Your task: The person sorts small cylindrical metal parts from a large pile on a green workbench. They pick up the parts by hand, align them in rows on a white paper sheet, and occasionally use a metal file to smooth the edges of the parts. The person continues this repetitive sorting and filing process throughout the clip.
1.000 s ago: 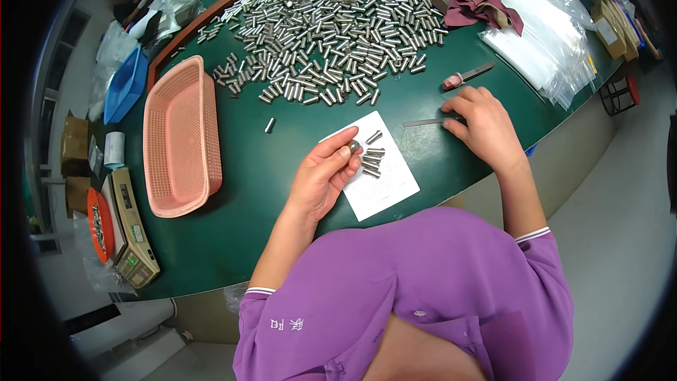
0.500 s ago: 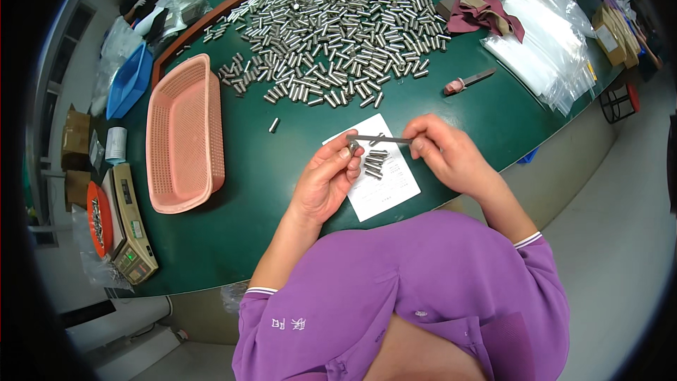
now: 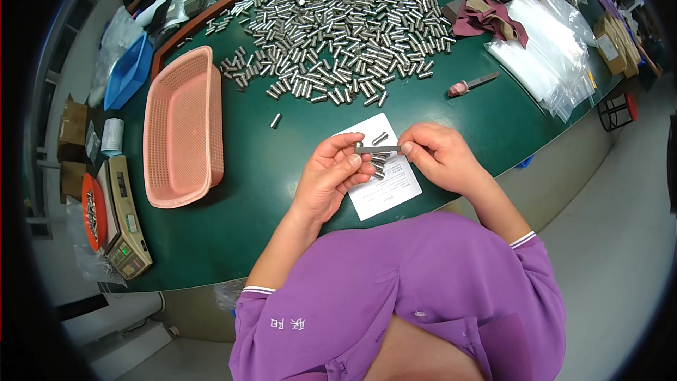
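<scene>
My left hand (image 3: 328,176) pinches a small metal pin (image 3: 359,147) between thumb and fingers, the pin mostly covered by them. In my right hand (image 3: 441,159) is one end of a flat, narrow metal file (image 3: 382,149), whose other end touches or crosses the pin. Both hands are above a white printed sheet (image 3: 388,199). Several metal pins (image 3: 379,166) lie on that sheet, partly hidden under the file and left fingers. Beyond them spreads a large heap of similar pins (image 3: 345,35), with one single pin (image 3: 276,121) apart from it on the green table (image 3: 261,169).
At left stand a pink plastic basket (image 3: 218,127), a blue tray (image 3: 128,74) and a scale (image 3: 130,243) with an orange dish (image 3: 90,212). To the right lie a file with a wrapped handle (image 3: 458,89), a maroon cloth (image 3: 486,17) and clear plastic bags (image 3: 543,56).
The file's left end has dropped slightly toward me, and my right hand has shifted a little left and nearer. My left hand's fingers have opened out slightly around the pin.
</scene>
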Demonstrator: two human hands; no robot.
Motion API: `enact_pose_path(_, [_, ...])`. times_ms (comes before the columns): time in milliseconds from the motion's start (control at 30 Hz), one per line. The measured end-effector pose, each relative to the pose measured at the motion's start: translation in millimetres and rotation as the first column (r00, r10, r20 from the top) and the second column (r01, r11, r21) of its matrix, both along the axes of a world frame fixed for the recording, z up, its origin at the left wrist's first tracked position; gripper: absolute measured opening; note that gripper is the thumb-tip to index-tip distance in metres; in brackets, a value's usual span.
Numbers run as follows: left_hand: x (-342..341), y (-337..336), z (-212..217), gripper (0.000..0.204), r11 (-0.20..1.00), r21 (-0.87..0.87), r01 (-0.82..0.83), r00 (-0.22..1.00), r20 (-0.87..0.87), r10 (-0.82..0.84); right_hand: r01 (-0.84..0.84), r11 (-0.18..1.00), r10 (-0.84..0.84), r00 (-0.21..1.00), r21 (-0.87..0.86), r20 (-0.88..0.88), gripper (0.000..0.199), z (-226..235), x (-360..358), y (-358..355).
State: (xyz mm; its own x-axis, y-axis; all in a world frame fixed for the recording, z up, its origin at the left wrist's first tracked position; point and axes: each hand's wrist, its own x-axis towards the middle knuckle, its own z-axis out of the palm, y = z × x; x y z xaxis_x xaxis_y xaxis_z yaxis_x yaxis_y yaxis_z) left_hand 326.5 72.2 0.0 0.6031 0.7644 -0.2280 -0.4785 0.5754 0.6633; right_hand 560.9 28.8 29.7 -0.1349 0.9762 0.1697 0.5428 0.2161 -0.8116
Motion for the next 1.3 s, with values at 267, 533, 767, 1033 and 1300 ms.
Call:
enact_pose_path(267, [4.4, -6.8, 3.8, 0.029, 0.996, 0.09, 0.001, 0.98, -0.198, 0.017, 0.005, 0.988, -0.009, 1.0, 0.157, 0.029, 0.01, -2.0, -25.4, 7.1])
enact_pose_path(533, [6.5, -6.8, 1.1, 0.029, 0.991, 0.13, -0.035, 0.978, -0.201, 0.061, 0.01, 0.988, -0.029, 0.992, 0.157, 0.119, 0.011, -3.7, -11.8, 3.6])
enact_pose_path(767, [-1.0, -0.2, -4.7, 0.028, 0.972, 0.226, -0.069, 0.992, -0.085, 0.09, 0.135, 0.99, -0.138, 0.988, 0.046, 0.076, 0.013, -15.1, 34.4, -1.2])
enact_pose_path(1033, [2.9, -5.2, -4.7, 0.028, 0.969, 0.247, -0.031, 0.984, -0.161, 0.072, 0.096, 0.995, -0.098, 0.99, 0.029, 0.1, 0.024, 9.6, 0.4, 3.5])
enact_pose_path(1300, [3.2, -6.2, -2.2, 0.028, 0.978, 0.21, 0.004, 0.977, -0.211, 0.042, 0.049, 0.997, -0.044, 0.995, -0.058, 0.087, 0.027, 12.2, -22.1, 14.1])
